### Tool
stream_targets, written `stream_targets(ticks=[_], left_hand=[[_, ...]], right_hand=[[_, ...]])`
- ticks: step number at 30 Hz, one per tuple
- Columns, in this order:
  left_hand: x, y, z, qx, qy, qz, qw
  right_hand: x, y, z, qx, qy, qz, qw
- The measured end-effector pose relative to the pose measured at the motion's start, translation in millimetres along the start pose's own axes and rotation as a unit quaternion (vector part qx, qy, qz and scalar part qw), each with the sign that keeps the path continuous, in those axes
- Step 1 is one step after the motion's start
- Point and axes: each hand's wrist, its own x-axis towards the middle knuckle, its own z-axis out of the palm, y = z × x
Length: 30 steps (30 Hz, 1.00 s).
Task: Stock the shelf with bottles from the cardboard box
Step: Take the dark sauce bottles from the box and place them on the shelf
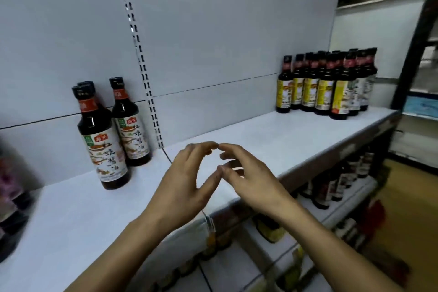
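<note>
Held empty over the shelf (237,135): left hand (182,185) and right hand (248,180), fingers loosely curved, tips touching. Three bottles (131,125) stood behind-left, a larger cluster (327,85) far right; cardboard box not seen. Risk: the front bottle (104,140) could be toppled if brushed.

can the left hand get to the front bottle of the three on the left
Probably yes: the left hand holds nothing and hovers over the bare shelf, just right of the front bottle, with nothing standing between them.
</note>
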Motion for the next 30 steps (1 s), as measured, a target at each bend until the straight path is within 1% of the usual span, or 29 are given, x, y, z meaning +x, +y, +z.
stream_targets(ticks=[3, 7, 10, 15, 21, 26, 30], left_hand=[[1, 28, 40, -0.033, -0.026, 0.008, 0.999], [-1, 62, 97, -0.087, -0.074, 0.017, 0.993], [-6, 84, 141, -0.107, -0.113, 0.025, 0.988], [-20, 108, 210, -0.137, -0.199, 0.02, 0.97], [-39, 116, 290, -0.178, -0.309, 0.022, 0.934], [-63, 114, 347, -0.199, -0.38, 0.012, 0.903], [-81, 114, 381, -0.228, -0.456, 0.001, 0.86]], right_hand=[[-27, 27, -31, -0.007, 0.032, 0.024, 0.999], [-67, 66, -69, -0.048, 0.061, 0.064, 0.995], [-98, 94, -94, -0.06, 0.061, 0.115, 0.99], [-147, 138, -124, -0.06, 0.067, 0.2, 0.976], [-203, 190, -140, -0.066, 0.094, 0.294, 0.949], [-246, 230, -136, -0.065, 0.129, 0.377, 0.915], [-273, 258, -125, -0.061, 0.159, 0.431, 0.886]])
